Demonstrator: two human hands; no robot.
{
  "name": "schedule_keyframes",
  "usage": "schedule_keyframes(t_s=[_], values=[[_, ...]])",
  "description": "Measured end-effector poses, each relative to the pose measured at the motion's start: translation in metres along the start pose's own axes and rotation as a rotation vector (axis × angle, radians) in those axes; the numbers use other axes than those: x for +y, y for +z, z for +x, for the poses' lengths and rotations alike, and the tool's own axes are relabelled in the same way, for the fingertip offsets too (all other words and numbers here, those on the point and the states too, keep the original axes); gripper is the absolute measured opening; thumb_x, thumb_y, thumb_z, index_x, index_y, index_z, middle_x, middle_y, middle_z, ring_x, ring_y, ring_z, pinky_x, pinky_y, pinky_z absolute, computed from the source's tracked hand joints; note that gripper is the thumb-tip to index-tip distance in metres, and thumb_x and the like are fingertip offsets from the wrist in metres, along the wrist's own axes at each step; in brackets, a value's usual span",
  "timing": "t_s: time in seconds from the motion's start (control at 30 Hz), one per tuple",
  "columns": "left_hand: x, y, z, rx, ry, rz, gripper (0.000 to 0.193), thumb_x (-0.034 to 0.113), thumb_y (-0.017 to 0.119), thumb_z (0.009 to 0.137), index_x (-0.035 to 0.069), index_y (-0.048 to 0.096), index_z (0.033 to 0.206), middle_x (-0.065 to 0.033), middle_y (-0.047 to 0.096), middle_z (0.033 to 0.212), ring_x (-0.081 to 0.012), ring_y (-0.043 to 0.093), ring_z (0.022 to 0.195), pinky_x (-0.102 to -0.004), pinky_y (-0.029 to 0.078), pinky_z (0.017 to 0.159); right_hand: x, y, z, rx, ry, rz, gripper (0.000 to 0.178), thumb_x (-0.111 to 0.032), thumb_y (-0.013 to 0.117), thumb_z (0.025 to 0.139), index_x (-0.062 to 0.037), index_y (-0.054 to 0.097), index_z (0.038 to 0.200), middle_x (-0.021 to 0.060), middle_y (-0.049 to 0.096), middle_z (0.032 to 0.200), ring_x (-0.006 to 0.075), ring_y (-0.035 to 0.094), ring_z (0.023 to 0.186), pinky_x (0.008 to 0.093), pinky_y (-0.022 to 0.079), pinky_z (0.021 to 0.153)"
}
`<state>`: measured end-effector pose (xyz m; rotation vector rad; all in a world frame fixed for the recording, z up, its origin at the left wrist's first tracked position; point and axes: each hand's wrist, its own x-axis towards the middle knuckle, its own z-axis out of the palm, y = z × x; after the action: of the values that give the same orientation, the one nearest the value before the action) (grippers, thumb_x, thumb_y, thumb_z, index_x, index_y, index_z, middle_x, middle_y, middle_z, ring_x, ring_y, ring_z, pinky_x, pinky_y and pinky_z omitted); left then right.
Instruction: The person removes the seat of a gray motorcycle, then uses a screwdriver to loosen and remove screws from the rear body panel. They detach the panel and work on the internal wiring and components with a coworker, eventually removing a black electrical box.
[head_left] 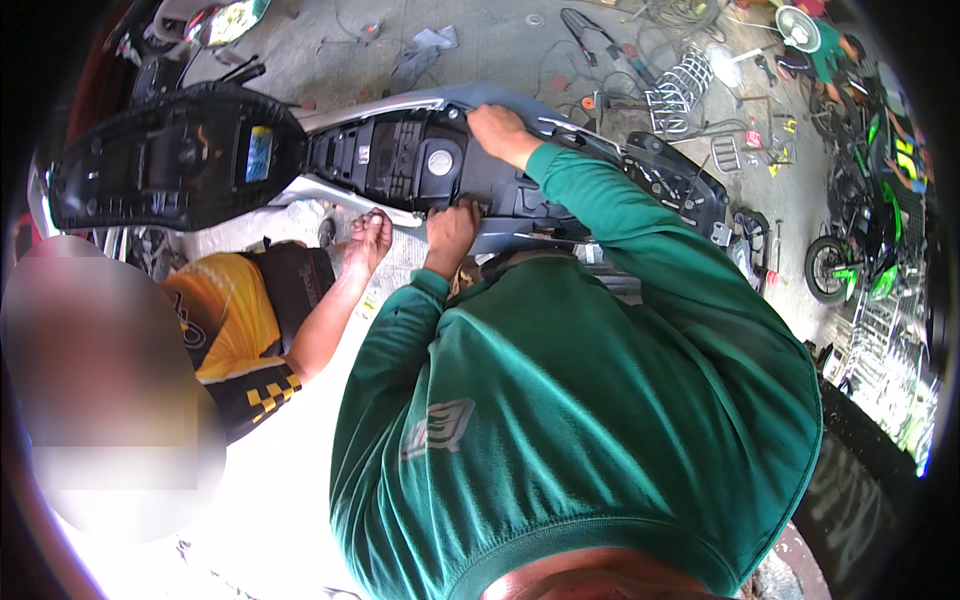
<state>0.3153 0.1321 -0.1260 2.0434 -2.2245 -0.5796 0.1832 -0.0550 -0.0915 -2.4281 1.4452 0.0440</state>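
Observation:
A scooter's grey body (pixel 490 98) lies across in front of me, with its black seat (pixel 180 160) swung up at the left and the black under-seat compartment (pixel 395 160) uncovered. My left hand (pixel 453 236) is closed over the near rim, its fingers curled against the compartment edge beside the near side panel (pixel 400 214). On the far rim my right hand (pixel 497 133) grips the far side panel, fingers bent and partly hidden. Just left of my left hand, a co-worker's hand (pixel 372 238) is at the near side panel's edge.
A person in a yellow and black shirt (pixel 235 305) is close at my left. On the floor beyond lie a metal coil-like rack (pixel 680 90), cables and a grey cloth (pixel 435 38). A pedestal fan (pixel 797 28) and a green and black motorcycle (pixel 870 220) stand at the right.

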Motion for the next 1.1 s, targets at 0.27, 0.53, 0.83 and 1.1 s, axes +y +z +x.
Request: schedule_keyframes(t_s=[0.27, 0.53, 0.83, 1.1], values=[[0.002, 0.002, -0.001, 0.086, -0.005, 0.008, 0.037, 0.041, 0.053, 0.1, 0.005, 0.061, 0.106, -0.0203, 0.073, 0.086, -0.0405, 0.073, 0.077, -0.0541, 0.052, 0.085, 0.006, 0.007, 0.003, 0.048, -0.004, 0.071, 0.023, -0.015, 0.061, 0.091, 0.0011, 0.071, 0.102, 0.0266, 0.072, 0.099, 0.0452, 0.071, 0.094, 0.0524, 0.058, 0.084], [0.001, 0.013, 0.004, 0.103, -0.05, -0.049, 0.037, 0.037, 0.05, 0.103, 0.009, 0.07, 0.091, -0.0179, 0.073, 0.074, -0.0369, 0.073, 0.069, -0.0516, 0.054, 0.084, 0.017, 0.015, 0.012, -0.064, -0.147, -0.07, 0.02, -0.006, 0.056, 0.09, 0.0019, 0.073, 0.098, 0.0262, 0.071, 0.102, 0.0445, 0.071, 0.096, 0.0522, 0.059, 0.082], [-0.002, 0.012, 0.002, -0.002, -0.017, -0.03, 0.031, 0.036, 0.055, 0.097, 0.009, 0.064, 0.109, -0.0205, 0.074, 0.1, -0.038, 0.074, 0.083, -0.0538, 0.053, 0.087, 0.017, 0.016, 0.009, -0.013, -0.145, -0.067, 0.019, -0.005, 0.057, 0.091, 0.0022, 0.071, 0.102, 0.0256, 0.071, 0.107, 0.0446, 0.07, 0.101, 0.0513, 0.059, 0.085], [0.0, 0.009, 0.018, 0.029, -0.232, -0.177, 0.041, 0.035, 0.05, 0.1, 0.009, 0.073, 0.078, -0.0192, 0.073, 0.077, -0.0392, 0.073, 0.073, -0.0523, 0.057, 0.074, 0.019, 0.022, 0.024, -0.089, -0.191, -0.065, 0.019, -0.005, 0.058, 0.09, 0.0019, 0.072, 0.101, 0.025, 0.071, 0.107, 0.0448, 0.07, 0.1, 0.0497, 0.059, 0.084]])
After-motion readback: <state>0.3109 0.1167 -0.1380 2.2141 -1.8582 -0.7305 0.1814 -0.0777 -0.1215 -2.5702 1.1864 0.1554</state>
